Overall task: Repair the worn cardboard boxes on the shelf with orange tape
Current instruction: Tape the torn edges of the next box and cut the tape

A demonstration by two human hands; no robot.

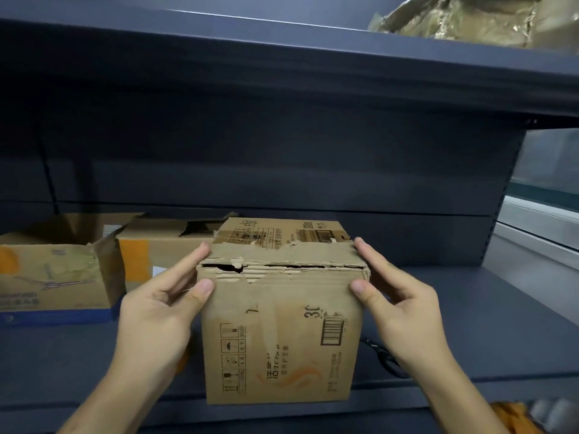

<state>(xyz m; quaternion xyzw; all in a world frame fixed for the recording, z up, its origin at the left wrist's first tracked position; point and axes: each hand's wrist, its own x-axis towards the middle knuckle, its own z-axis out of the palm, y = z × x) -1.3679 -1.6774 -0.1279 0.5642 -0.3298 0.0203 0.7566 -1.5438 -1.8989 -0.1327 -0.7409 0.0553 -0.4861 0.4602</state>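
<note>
A worn brown cardboard box [282,324] stands at the front of the dark shelf [470,324], its top front edge torn and split open. My left hand [156,311] holds its left side, thumb on the front face and fingers along the side near the top. On the opposite side my right hand [404,308] does the same, thumb on the front corner, fingers stretched along the right side. No tape roll can be made out; an orange shape [183,361] peeks from behind my left wrist, too hidden to name.
Two more worn boxes sit at the left: one with a blue base [53,277] and one behind it with an orange tape patch [163,249]. Black scissors [387,360] lie right of the held box. Crumpled brown paper [470,20] lies on the upper shelf.
</note>
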